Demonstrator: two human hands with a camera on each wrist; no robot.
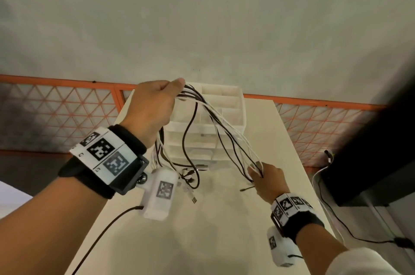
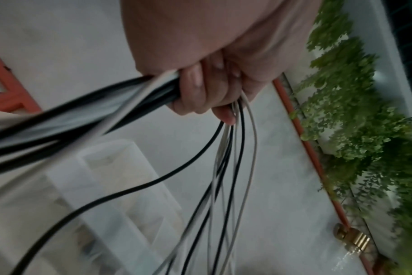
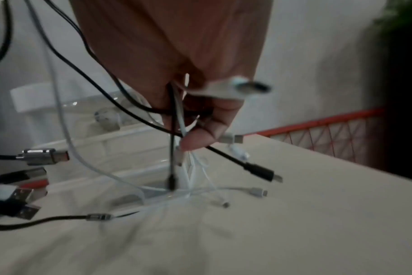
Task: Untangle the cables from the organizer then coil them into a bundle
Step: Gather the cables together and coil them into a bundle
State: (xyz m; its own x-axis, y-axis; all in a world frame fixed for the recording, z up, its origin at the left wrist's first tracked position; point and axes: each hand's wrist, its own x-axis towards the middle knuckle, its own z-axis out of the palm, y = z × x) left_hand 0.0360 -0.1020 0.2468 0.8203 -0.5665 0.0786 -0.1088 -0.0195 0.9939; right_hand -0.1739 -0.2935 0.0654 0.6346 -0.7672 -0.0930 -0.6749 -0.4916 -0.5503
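Several black and white cables (image 1: 224, 130) hang in a long loop above a white table (image 1: 224, 218). My left hand (image 1: 157, 103) is raised over the white plastic organizer (image 1: 226, 103) and grips the bundle in a fist (image 2: 207, 93). Lower and to the right, my right hand (image 1: 267, 179) pinches the other end of the cables (image 3: 176, 115) just above the table. Loose plugs dangle below it (image 3: 261, 172). More plug ends (image 1: 190, 187) lie on the table in front of the organizer.
The organizer, with open top compartments and drawers, stands at the table's far end. An orange lattice railing (image 1: 67, 117) runs behind. A dark object (image 1: 370, 151) with trailing cords stands to the right. Green plants (image 2: 353, 130) grow beyond the railing.
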